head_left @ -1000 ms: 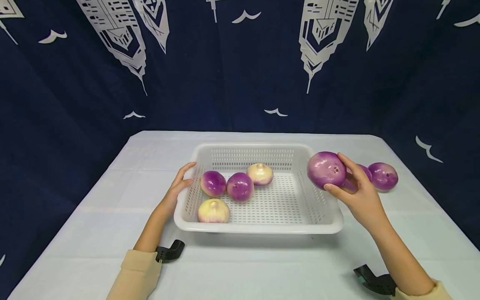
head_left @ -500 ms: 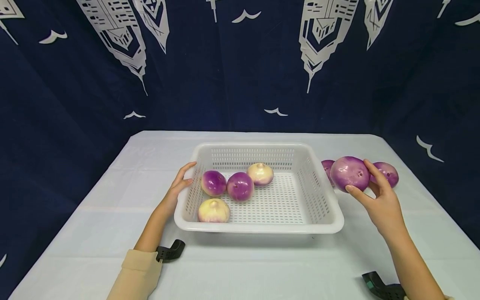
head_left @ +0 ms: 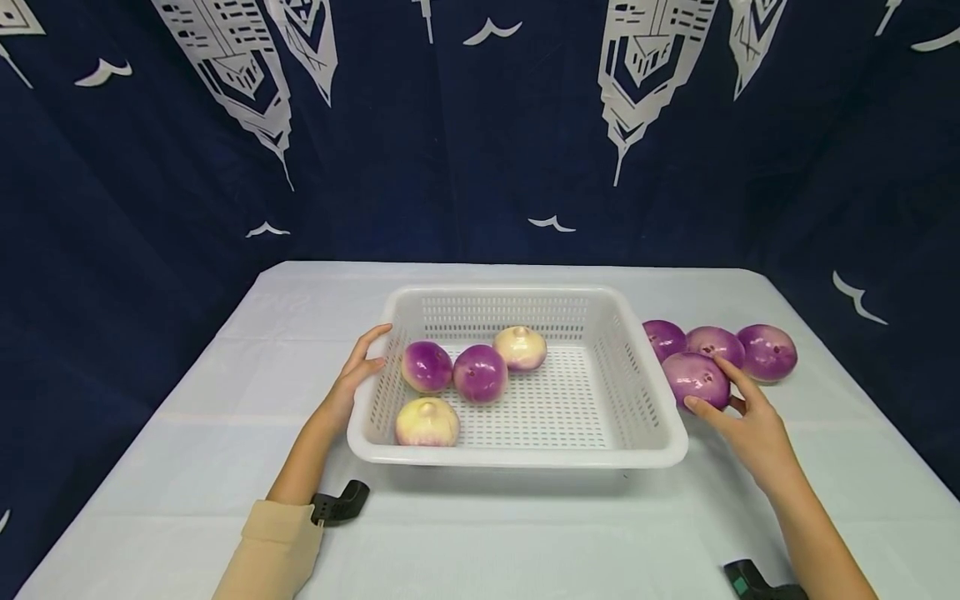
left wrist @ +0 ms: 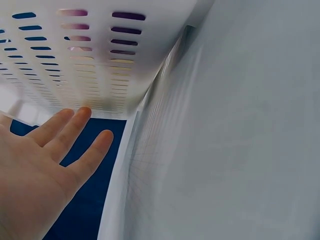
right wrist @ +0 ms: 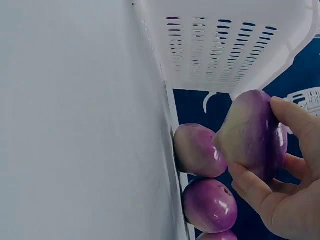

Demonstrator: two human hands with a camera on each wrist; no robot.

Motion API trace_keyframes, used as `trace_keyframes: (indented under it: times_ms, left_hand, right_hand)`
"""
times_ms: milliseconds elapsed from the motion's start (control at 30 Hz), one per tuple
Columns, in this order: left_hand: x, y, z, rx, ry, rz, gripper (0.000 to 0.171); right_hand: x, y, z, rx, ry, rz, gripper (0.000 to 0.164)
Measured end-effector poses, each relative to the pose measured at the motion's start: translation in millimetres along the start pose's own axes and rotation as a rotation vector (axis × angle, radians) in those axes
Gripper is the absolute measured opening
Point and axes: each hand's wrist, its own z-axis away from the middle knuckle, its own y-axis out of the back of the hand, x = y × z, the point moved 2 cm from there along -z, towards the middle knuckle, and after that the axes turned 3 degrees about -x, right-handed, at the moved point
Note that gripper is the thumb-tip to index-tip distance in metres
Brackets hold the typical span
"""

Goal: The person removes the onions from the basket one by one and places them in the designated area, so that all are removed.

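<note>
A white slotted plastic basket holds several purple-and-cream turnips, among them a cream-side-up turnip near the front. My left hand is at the basket's left side, index finger and thumb by the rim; its fingers look straight in the left wrist view. Right of the basket, my right hand holds a turnip between thumb and fingers, low in front of a row of turnips. The right wrist view shows this turnip's cream, pointed end turned away from the palm.
Behind the held turnip lie three more: a left turnip beside the basket wall, a middle turnip and a right turnip. A white cloth covers the table. A dark blue patterned curtain hangs behind.
My right hand has carried its turnip from over the basket's right rim rightward, then down in front of the row, uncovering the turnips behind. The left hand and basket stay in place.
</note>
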Motion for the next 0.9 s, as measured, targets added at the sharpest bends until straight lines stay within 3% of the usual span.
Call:
trace_keyframes:
  times_ms: [400, 900]
  left_hand:
    - [-1.9, -0.3, 0.7, 0.0, 0.013, 0.014, 0.057]
    - [-0.7, 0.5, 0.1, 0.011, 0.012, 0.01, 0.057]
  right_hand:
    - [14, -9, -4, -0.129, -0.011, 0.022, 0.08]
    - [18, -12, -7, -0.155, 0.039, 0.026, 0.077]
